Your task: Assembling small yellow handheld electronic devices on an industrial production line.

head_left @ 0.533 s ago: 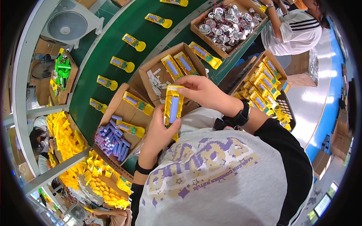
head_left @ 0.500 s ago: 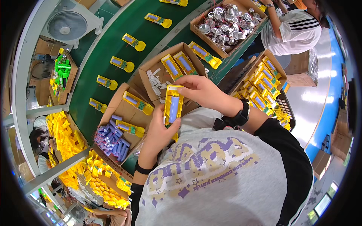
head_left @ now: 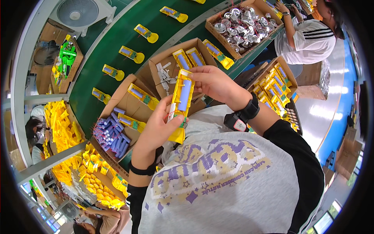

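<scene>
Yellow casing (head_left: 179, 90) is showing more tail (head_left: 178, 135) than before; left hand (head_left: 157, 126) is gripping it low, right hand (head_left: 214, 84) pinching its top: handling is continuing.

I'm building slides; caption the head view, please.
Left hand and right hand hold a yellow casing containing a purple cylinder.

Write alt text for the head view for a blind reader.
A person's left hand and right hand hold a yellow casing with a purple cylinder inside. To the left, a cardboard box holds loose purple cylinders and similar casings; more line a green surface, and silvery cup-shaped parts fill a box at upper right.
</scene>
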{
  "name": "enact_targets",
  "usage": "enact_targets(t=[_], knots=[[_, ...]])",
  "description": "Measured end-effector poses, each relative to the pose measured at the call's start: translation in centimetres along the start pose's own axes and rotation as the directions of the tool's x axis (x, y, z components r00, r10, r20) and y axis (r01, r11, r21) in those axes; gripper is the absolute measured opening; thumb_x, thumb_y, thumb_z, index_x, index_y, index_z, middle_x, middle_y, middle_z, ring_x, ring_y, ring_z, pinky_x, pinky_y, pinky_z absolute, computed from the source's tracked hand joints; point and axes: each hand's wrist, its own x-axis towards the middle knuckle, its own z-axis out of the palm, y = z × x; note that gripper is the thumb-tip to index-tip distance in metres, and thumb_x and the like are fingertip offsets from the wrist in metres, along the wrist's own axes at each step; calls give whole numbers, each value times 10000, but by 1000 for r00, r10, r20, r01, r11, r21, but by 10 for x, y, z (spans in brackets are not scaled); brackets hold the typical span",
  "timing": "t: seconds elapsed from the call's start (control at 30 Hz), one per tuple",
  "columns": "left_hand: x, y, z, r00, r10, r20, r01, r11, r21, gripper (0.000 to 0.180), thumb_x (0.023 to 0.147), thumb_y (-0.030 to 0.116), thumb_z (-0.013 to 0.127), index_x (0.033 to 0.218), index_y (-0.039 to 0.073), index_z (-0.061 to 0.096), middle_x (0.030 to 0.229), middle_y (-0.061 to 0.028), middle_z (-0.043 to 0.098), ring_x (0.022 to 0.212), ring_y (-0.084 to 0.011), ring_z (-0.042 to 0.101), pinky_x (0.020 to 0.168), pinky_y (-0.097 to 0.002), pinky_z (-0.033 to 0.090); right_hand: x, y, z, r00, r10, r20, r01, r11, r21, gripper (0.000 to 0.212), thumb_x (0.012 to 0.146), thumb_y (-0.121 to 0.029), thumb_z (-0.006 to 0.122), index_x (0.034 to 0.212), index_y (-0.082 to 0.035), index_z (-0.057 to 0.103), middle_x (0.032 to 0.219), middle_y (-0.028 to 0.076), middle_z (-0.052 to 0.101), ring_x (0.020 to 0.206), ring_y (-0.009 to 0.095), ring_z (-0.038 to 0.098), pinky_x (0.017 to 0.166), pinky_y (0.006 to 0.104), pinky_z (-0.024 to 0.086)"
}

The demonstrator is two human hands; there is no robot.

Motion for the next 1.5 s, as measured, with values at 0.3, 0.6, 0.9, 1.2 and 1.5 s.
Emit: enact_targets(t=[0.3, 0.6, 0.9, 1.2, 1.5], knots=[[-7, 10, 2, 999, -5, 44, 13, 983, -181, 635, 737, 229, 567, 1249, -23, 288, 1085, -140, 508, 857, -214, 575, 772, -303, 453, 6, -9, 8, 987, 113, 110, -117, 993, 29, 290, 846, -183, 490, 1054, 19, 499, 952, 95, 584, 831, 173, 588, 769, 320, 457], [-14, 14, 4, 999, -30, 34, 37, 971, -234, 650, 746, 295, 571, 1244, -27, 304, 1103, -143, 495, 926, -215, 553, 779, -319, 461, 6, -5, 11, 978, 134, 161, -152, 983, 105, 229, 854, -148, 442, 1015, 1, 507, 921, 88, 589, 852, 176, 584, 762, 318, 460], [-19, 13, -2, 998, -47, 44, 58, 948, -313, 691, 718, 319, 612, 1238, -25, 315, 1119, -147, 486, 956, -203, 535, 784, -315, 461, 3, -5, 19, 995, 68, 69, -64, 997, -53, 249, 833, -122, 480, 1014, 46, 513, 917, 90, 586, 815, 156, 585, 754, 272, 458], [-77, 78, 12, 982, 159, 98, -112, 921, -372, 849, 713, 210, 645, 1328, -14, 104, 1235, -115, 365, 1049, -185, 466, 871, -320, 395, -37, -79, 100, 945, -227, 237, 299, 894, -334, 279, 834, -152, 505, 1034, 38, 550, 880, 45, 600, 791, 76, 548, 679, 201, 425], [-109, 83, 27, 956, 292, -31, -287, 902, -324, 1010, 632, 345, 707, 1291, -69, 63, 1244, -278, 324, 882, -244, 574, 768, -338, 471, -58, -89, 131, 872, -274, 407, 418, 848, -326, 268, 837, -129, 512, 1041, 41, 546, 879, 34, 597, 779, 59, 527, 674, 192, 411]])
